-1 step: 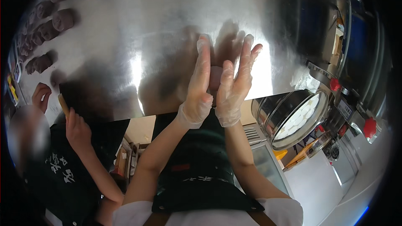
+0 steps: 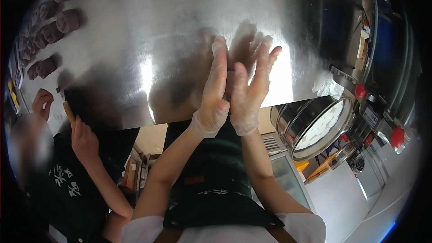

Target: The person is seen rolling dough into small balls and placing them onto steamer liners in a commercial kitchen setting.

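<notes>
A ball (image 2: 230,80) of smooth, mauve-grey stuff sits between the palms, low in the gap near the heels of the hands. The right hand (image 2: 250,92) hides part of it, so its full outline cannot be seen. The left hand (image 2: 214,85) stands on its other side. Both hands are flat, with fingers out nearly straight and pointing away from the body; the gap between them is narrow at the wrists and wider at the tips, and neither curls round the ball. Both wear thin clear gloves.

Beneath and beyond the hands lies a steel tabletop (image 2: 180,4), with their shadows just past the fingertips and bright glare on both sides. Its near edge runs below the wrists, and a dark green apron (image 2: 204,166) fills the space between the forearms.

Well off to the left of the hands and farther up, brown-purple pieces (image 2: 68,21) stand in rows. Nearer the body on that side, a co-worker's hand (image 2: 85,140) grips a wooden stick (image 2: 69,113), while the co-worker's other hand (image 2: 43,102) is half curled at the tabletop's edge.

To the right of the hands, just past the edge, a round metal steamer (image 2: 284,119) tilts in view with white discs (image 2: 325,121) inside. Crinkled clear film (image 2: 327,88) lies above it. Farther right, a large shiny machine (image 2: 390,45) with red knobs (image 2: 360,91) bounds that side.
</notes>
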{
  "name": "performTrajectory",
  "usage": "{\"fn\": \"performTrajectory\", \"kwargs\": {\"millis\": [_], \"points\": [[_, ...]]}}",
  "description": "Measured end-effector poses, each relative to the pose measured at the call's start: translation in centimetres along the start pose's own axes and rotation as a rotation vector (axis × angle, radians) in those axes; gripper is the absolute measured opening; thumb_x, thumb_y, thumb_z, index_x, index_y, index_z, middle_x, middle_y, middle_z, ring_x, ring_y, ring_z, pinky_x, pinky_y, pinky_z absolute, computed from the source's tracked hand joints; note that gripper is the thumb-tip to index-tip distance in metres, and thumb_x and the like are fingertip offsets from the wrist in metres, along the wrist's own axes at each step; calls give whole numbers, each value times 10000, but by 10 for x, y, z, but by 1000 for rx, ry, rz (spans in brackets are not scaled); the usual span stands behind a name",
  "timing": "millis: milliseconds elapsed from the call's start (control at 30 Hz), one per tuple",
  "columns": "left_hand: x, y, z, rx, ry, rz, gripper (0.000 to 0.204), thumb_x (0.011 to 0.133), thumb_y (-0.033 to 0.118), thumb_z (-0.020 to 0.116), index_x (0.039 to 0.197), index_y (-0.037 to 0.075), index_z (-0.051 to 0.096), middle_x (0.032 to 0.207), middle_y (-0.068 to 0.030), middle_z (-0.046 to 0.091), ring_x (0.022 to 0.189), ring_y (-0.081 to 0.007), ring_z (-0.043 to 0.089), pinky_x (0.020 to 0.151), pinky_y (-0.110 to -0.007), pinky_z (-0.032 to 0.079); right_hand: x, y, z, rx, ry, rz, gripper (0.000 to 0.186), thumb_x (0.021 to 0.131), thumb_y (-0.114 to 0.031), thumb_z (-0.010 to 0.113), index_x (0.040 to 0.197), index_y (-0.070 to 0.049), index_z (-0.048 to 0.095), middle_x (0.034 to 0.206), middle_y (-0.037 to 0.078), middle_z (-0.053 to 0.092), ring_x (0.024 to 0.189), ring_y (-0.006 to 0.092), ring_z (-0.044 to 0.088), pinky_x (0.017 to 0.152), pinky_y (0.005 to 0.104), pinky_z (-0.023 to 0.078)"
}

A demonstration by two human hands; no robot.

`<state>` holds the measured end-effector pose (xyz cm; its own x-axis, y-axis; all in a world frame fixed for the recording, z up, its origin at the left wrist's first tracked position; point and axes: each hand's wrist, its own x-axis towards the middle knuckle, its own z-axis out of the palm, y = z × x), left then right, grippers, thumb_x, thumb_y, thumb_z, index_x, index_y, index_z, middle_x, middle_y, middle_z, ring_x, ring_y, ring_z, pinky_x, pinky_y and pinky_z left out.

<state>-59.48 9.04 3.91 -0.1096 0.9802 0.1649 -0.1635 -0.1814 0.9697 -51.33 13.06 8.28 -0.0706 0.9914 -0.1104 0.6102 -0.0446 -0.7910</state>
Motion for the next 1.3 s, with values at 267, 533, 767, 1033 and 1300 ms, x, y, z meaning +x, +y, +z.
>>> {"fn": "performTrajectory", "kwargs": {"millis": [267, 533, 767, 1033, 1300], "points": [[46, -2, -17, 96, -24, -58, 1104, 931, 794, 202, 1553, -96, 3, 1657, -247, -5, 1541, -356, -18, 1238, -447, 12, -15, 11, -4, 294, -4, -176, 702, 1067, -427, 342, 1532, 91, 249, 1613, 242, 259, 1526, 424, 102, 1232, 498, 95], [34, 23, -9, 28, -52, -169, 1136, 915, 809, 248, 1543, -115, 43, 1640, -294, 28, 1535, -395, 22, 1232, -420, 85, 6, 24, 3, 303, -58, -231, 983, 978, -727, 182, 1546, 74, 225, 1625, 237, 226, 1526, 435, 65, 1230, 504, 47], [25, 20, -4, -10, -81, -180, 1163, 895, 831, 234, 1550, -84, -60, 1651, -255, -73, 1531, -382, -79, 1230, -461, 23, -2, 12, 5, 307, -164, -76, 1087, 907, -821, 142, 1559, 46, 216, 1639, 227, 193, 1528, 438, 11, 1227, 507, 35], [52, 20, -5, -37, -57, -205, 1166, 885, 845, 211, 1550, -65, -90, 1651, -248, -103, 1530, -360, -114, 1233, -430, -8, -20, 8, 4, 295, -208, 12, 1140, 868, -860, 112, 1559, 40, 223, 1645, 226, 166, 1527, 432, -47, 1226, 503, 24], [13, -21, -13, 184, 67, 223, 1041, 969, 736, 228, 1557, -90, -8, 1648, -277, -32, 1533, -405, -55, 1228, -461, -9, 3, -2, -11, 307, -160, -26, 1120, 877, -847, 85, 1563, 27, 222, 1634, 240, 192, 1532, 413, -16, 1226, 493, 19]]}}
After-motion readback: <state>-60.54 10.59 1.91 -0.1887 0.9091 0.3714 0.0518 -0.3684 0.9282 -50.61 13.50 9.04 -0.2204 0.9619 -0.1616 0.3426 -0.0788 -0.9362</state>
